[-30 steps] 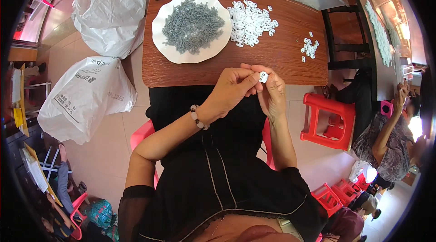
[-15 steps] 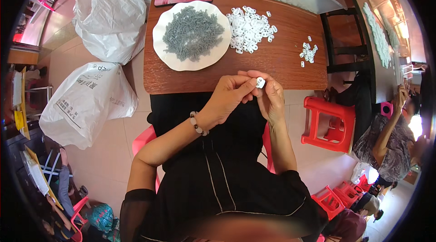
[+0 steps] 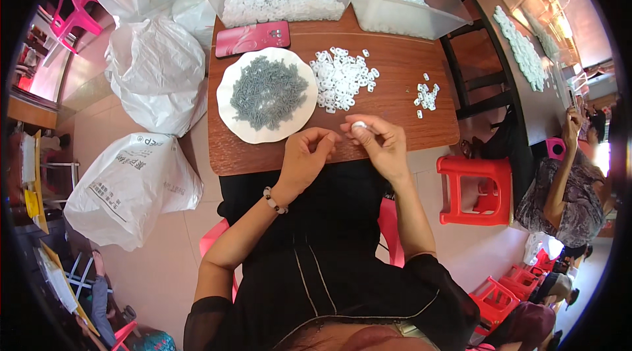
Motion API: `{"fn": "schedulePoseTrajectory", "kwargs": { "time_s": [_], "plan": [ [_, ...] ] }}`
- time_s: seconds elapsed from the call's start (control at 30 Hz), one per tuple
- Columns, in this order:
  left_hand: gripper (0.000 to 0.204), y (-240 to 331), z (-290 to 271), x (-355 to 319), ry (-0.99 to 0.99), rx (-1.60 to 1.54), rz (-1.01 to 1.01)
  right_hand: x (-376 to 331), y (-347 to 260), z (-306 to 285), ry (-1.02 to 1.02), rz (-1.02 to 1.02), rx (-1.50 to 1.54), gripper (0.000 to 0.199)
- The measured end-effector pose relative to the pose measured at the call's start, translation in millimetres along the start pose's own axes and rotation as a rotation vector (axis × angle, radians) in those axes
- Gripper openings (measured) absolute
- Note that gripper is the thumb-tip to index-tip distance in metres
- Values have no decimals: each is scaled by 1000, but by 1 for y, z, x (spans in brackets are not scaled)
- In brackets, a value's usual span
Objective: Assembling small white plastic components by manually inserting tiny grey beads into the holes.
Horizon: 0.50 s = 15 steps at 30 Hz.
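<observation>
**Head view: two hands at the table edge, one white part pinched**

Head camera looks down on a wooden table with the person's forearms coming up from below. The right hand is curled, thumb and forefinger closed on a small white part, held just above the near edge of the table. The left hand sits just beside it, fingers bent loosely inward with the thumb tip near the forefinger; whether anything lies between them cannot be told. A bead bracelet circles the left wrist.

Beyond the hands, a white plate holds a heap of grey pieces. To its right, touching the plate's rim, lies a pile of white parts, and a smaller cluster lies well apart toward the right edge. A pink phone rests behind the plate. Two clear bins of white parts stand at the far side. White sacks sit on the floor to the left, a red stool to the right
</observation>
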<state>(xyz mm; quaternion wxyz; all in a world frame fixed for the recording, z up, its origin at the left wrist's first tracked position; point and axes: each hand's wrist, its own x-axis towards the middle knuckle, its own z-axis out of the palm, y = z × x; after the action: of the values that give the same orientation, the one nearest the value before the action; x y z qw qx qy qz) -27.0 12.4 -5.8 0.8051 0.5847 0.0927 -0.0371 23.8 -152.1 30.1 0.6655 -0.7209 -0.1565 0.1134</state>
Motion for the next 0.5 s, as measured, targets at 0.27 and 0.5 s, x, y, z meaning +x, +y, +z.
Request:
{"fn": "schedulePoseTrajectory", "kwargs": {
  "time_s": [0.27,0.5],
  "plan": [
    [15,-12,-10,2,-48,151,78,69,-41,-37,39,-79,-336,18],
    [14,-11,-9,-1,-75,195,131,207,-79,-100,434,-534,-853,42]
  ]
}}
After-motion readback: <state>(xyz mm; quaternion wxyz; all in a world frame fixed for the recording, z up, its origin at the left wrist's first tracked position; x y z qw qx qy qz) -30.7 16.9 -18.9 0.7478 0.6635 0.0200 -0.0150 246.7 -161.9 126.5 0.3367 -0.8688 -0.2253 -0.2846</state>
